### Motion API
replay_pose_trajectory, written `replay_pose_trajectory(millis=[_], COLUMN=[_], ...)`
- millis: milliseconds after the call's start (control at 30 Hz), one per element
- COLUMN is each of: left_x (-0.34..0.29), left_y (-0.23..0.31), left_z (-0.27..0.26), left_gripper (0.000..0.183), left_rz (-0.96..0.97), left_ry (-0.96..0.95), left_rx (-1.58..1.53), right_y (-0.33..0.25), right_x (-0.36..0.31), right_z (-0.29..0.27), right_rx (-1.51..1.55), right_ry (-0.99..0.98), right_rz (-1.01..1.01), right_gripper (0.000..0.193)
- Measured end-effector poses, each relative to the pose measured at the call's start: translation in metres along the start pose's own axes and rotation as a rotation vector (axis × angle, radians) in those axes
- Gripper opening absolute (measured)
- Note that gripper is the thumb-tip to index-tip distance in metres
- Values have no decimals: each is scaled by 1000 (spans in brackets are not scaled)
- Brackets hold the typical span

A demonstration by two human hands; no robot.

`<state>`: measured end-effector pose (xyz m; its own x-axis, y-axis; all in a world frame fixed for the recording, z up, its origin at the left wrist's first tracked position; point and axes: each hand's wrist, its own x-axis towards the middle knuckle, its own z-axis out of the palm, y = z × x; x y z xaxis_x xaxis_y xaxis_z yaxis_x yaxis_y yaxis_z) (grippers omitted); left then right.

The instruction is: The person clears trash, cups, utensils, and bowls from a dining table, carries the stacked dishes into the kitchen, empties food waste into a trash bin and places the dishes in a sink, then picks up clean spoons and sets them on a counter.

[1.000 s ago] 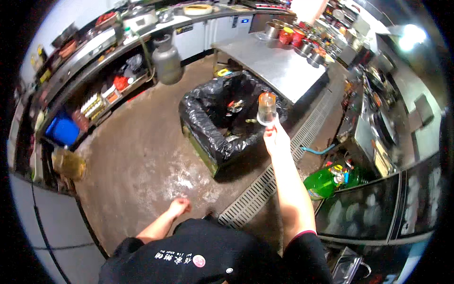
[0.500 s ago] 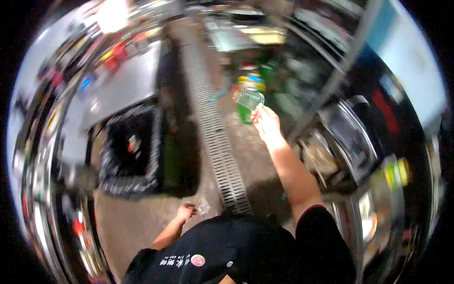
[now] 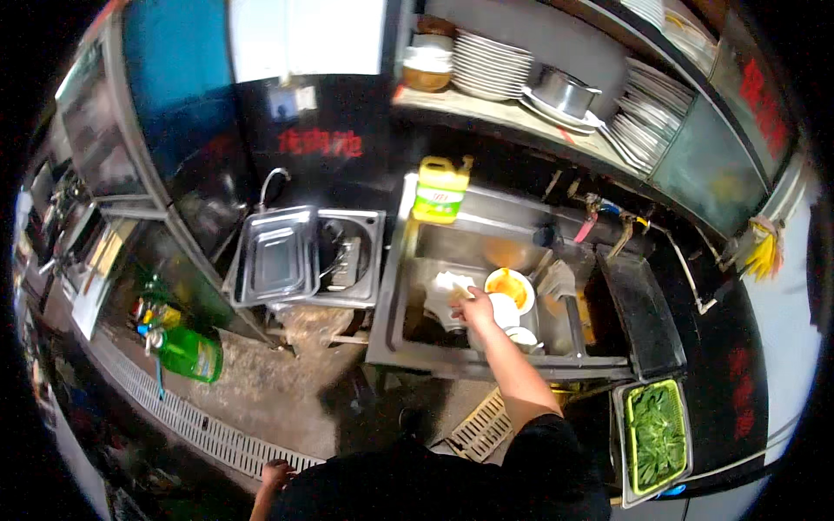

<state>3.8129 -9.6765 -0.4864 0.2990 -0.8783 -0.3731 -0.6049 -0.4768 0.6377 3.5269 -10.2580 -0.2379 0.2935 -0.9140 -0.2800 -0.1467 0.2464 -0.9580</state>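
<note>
My right hand [image 3: 474, 311] reaches over a steel sink basin [image 3: 373, 354], fingers bent together around something small and pale that I cannot make out. Just beyond the fingertips lies a crumpled white thing [image 3: 441, 306], perhaps a cloth. Beside the hand, on the right, sits a white bowl [image 3: 524, 291] with orange residue inside. White dishes [image 3: 504, 311] lie under and next to the wrist. Low on the left hangs my left hand [image 3: 277, 474], away from the sink, its fingers loosely curled with nothing visible in them.
A yellow jug [image 3: 440, 191] stands on the sink's back ledge. Plates [image 3: 491, 65] are stacked on the shelf above. Left of the sink is a smaller basin [image 3: 365, 239] with a clear tray [image 3: 278, 253]. Green vegetables [image 3: 656, 434] fill a basket at right. A green bottle [image 3: 191, 354] is near the floor drain [image 3: 217, 443].
My view has swung right, from the drain and bin to the sink. My right hand, which held a clear plastic cup, is now over the dishes; the cup is not recognisable now.
</note>
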Motion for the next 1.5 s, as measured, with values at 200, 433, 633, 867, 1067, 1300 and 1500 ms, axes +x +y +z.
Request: replay_pose_trajectory(millis=[200,433,633,867,1067,1300,1500], left_x=[144,187,171,169,161,175,206], left_y=[174,164,118,119,121,128,136], left_z=[-32,-32,-5,22,40,60,56], left_gripper=[32,28,21,19,17,16,16], left_rz=[-376,-640,-831,-865,-943,-959,-796], left_ry=[-89,-66,93,170,238,323,318], left_rx=[-650,-984,-828,-716,-780,-1030,-1101], right_y=[-109,-305,-423,-494,-500,-511,-506], right_x=[61,53,118,207,245,264,251], right_z=[-97,-164,-209,-197,-197,-179,-188], right_rx=[-254,-463,-747,-1290,-1852,-1979,-2018], right_ry=[-189,35,611,228,125,194,314], right_rz=[-395,-783,-1206,-636,-237,-296,-369], right_gripper=[27,20,22,34,33,32,32])
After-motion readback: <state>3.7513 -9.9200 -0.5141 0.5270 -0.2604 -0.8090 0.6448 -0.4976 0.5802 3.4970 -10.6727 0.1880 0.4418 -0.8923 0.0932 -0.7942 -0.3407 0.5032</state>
